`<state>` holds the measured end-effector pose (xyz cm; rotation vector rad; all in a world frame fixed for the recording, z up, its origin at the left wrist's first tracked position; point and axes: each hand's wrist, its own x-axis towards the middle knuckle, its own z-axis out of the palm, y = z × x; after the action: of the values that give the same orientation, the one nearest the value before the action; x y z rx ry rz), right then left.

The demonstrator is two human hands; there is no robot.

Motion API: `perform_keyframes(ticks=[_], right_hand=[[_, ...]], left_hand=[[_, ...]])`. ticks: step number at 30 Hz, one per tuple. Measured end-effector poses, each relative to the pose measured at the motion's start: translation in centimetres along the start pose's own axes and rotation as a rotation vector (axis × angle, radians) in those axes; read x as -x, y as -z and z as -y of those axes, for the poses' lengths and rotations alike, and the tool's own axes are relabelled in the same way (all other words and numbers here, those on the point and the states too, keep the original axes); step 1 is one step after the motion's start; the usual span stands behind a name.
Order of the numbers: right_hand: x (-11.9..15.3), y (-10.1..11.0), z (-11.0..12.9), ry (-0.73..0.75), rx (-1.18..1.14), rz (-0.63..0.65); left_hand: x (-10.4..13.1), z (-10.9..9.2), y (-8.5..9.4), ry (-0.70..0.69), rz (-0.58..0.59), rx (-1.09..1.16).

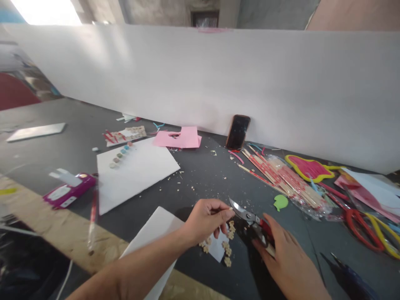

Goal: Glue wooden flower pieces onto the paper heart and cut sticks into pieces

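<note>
My right hand [286, 256] is wrapped round the red handle of a pair of pruning shears [250, 216], whose blades point up and left. At the tips of those blades, my left hand [209, 221] pinches a small pale piece [230, 209] between thumb and forefinger; most of it is hidden by the fingers. Below my left hand, clusters of small beige pieces [227, 248] are joined in a curve around a white paper scrap [217, 249]. Tiny pale chips lie scattered over the dark table [200, 175] beyond the hands.
Wooden chopsticks [265, 166] in red wrappers lie at right, near a green cutout [280, 202] and red-handled scissors [362, 229]. A phone [238, 131] leans on the white board [281, 83]. Left are white sheets [134, 179], pink paper [187, 137] and a purple glue gun [70, 191].
</note>
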<state>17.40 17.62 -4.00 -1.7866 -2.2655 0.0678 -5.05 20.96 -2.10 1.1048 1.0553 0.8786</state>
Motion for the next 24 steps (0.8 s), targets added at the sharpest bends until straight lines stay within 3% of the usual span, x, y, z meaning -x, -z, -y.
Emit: perform_keyframes(ticks=[6, 11, 16, 20, 24], right_hand=[[-0.2, -0.4, -0.5, 0.007, 0.003, 0.046], [-0.4, -0.3, -0.7, 0.033, 0.021, 0.051], [-0.8, 2.3, -0.5, 0.074, 0.113, 0.078], [-3.7, 5.4, 0.1, -0.006, 0.22, 0.159], [-8.2, 6.0, -0.1, -0.088, 0.274, 0.202]], left_hand=[[-0.7, 0.4, 0.3, -0.048, 0.003, 0.215], [-1.2, 0.0, 0.9, -0.051, -0.064, 0.373], [-1.5, -0.8, 1.9, -0.072, -0.165, 0.492], [-1.8, -0.9, 2.7, -0.093, -0.23, 0.609], [-1.9, -0.7, 2.9, -0.083, -0.245, 0.678]])
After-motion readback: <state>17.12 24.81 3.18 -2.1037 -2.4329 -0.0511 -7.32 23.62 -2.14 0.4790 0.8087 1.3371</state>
